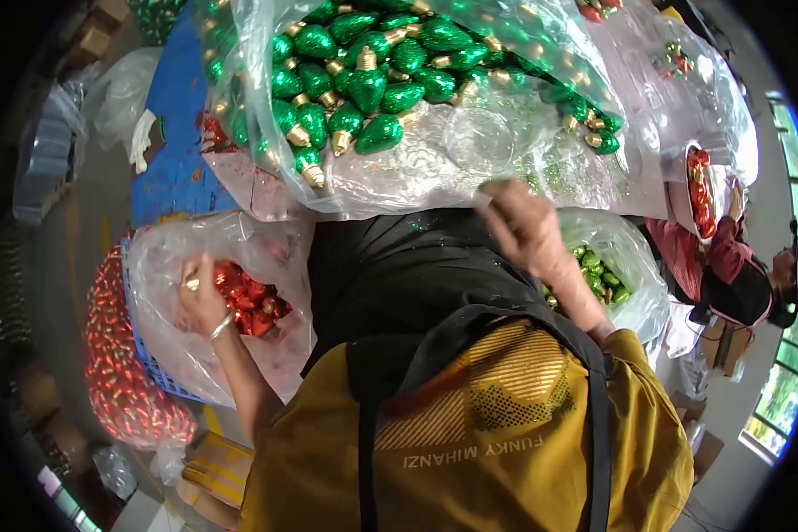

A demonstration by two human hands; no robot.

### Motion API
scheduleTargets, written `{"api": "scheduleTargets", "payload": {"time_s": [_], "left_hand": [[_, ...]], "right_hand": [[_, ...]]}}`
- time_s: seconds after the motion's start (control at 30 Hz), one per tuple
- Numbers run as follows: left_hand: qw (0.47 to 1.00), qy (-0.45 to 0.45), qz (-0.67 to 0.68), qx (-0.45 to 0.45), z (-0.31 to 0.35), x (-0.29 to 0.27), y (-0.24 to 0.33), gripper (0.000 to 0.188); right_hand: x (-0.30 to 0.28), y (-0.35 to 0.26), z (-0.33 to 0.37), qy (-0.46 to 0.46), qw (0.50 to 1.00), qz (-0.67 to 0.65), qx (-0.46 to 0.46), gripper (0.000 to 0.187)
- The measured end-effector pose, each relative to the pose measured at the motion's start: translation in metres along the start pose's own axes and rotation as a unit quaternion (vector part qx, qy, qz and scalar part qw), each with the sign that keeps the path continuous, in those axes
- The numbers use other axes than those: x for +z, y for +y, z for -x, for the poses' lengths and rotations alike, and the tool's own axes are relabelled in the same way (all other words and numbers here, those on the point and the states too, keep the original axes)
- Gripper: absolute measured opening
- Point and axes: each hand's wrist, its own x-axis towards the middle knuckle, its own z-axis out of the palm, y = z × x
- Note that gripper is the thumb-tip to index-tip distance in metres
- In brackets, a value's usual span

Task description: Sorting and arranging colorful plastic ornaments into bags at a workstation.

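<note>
A pile of glittery green bulb-shaped ornaments [368, 89] with gold screw caps lies in clear plastic on the work table. At the table's near edge, right of the middle, is my right hand [528, 229]; its fingers are bent and smeared by motion. Below its forearm, an open plastic bag holds green ornaments [605, 282]. On the left, my left hand [202, 297] is closed inside the rim of a clear bag [164, 266], beside shiny red ornaments [253, 301]. A gold spot shows at its fingers, but I cannot tell what they hold.
A filled sack of red ornaments [129, 372] stands left of a blue crate [155, 368]. Yellow-taped cartons [217, 470] sit at the lower left. On the right a person in a red top [723, 257] works near a tray of red ornaments [700, 191].
</note>
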Motion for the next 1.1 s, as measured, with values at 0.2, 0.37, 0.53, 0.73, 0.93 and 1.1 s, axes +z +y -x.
{"api": "scheduleTargets", "payload": {"time_s": [0.2,0.37,0.53,0.73,0.93,1.1], "left_hand": [[0.826,-0.194,-0.219,0.481,0.006,0.157,0.154,0.024],[0.692,-0.308,-0.398,0.517,-0.012,0.267,0.125,0.025],[0.624,-0.314,-0.489,0.522,-0.025,0.297,0.093,0.041],[0.689,-0.363,-0.442,0.445,-0.026,0.286,0.095,0.056],[0.933,-0.328,-0.009,0.149,-0.037,0.213,0.133,0.054],[0.925,-0.298,0.211,0.106,-0.016,0.173,0.192,0.045]], "right_hand": [[-0.037,0.02,-0.033,0.07,0.986,0.109,0.106,0.027],[-0.015,0.06,-0.006,-0.003,0.988,0.153,0.022,0.029],[-0.006,0.044,-0.013,-0.035,0.993,0.11,0.007,0.019],[-0.003,0.054,-0.016,0.013,0.995,0.096,0.002,0.024],[-0.031,0.101,0.094,0.194,0.969,-0.103,0.113,0.016],[-0.008,0.255,0.282,0.024,0.775,0.128,0.618,0.039]]}}
